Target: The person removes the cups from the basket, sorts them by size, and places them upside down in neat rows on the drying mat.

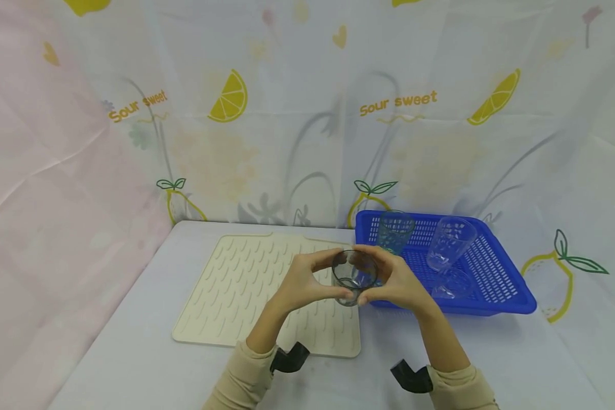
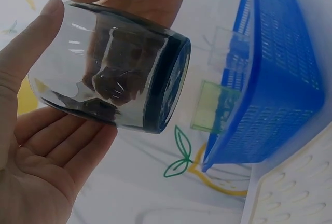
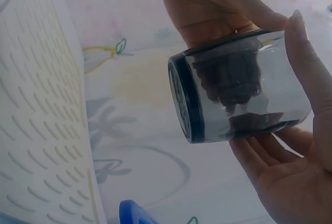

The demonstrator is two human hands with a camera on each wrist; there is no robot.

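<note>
Holding grey-tinted clear glass tumbler (image 1: 355,274) above surface (image 1: 184,370), near left front of blue plastic basket (image 1: 456,307); curled round sides with left hand (image 1: 304,279) and right hand (image 1: 397,282). Seemingly partway: lifted one, not yet set down; still in basket, green-tinted glass (image 1: 396,228), two clear glasses (image 1: 451,242). Left of basket, cream ridged mat (image 1: 256,290). Behind basket, lemon-print cloth (image 1: 297,74). Nothing evident blocking.

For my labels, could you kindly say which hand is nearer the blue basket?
Right: the right hand is near the left end of the blue basket; the left hand is farther left.
</note>
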